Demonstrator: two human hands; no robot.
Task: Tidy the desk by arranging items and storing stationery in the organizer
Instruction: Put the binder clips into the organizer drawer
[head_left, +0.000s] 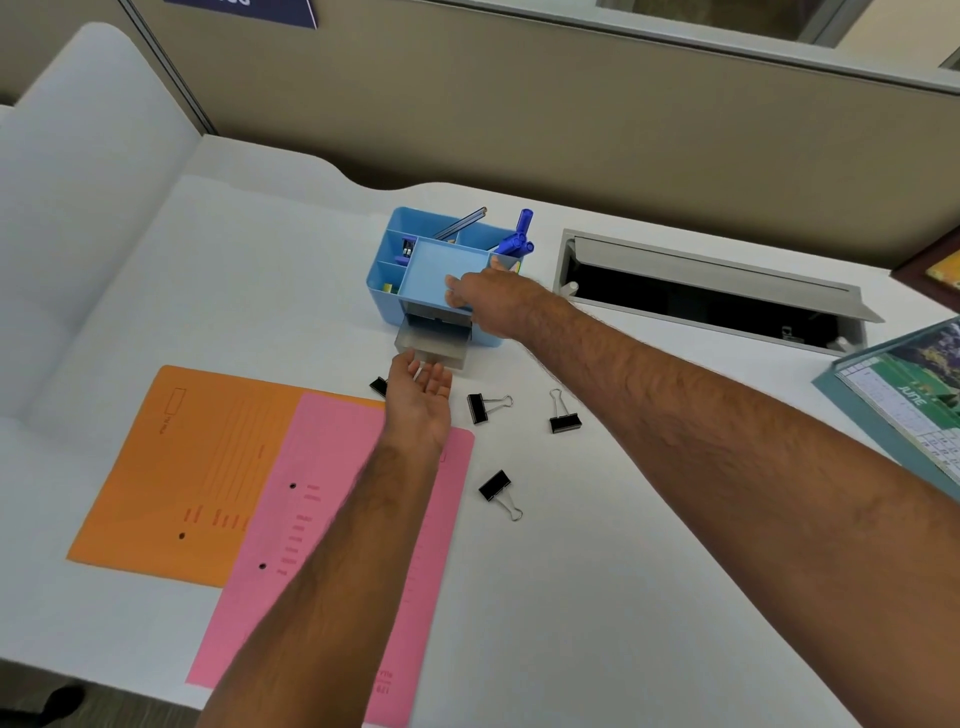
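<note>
Midway | right hand (483, 299) lay flat, steadying the light-blue plastic organizer (410, 260) on the white desk (623, 519) | left hand (418, 389), palm up, fingers loose, touched its translucent grey drawer (431, 340) | black binder clips (483, 408) lay unstored beside it.

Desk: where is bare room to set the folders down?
Free: the desk near the front edge, right of the pink folder, and the strip left of the organizer, behind the orange folder. Crowded: in front of the open drawer, with binder clips and both hands.
</note>
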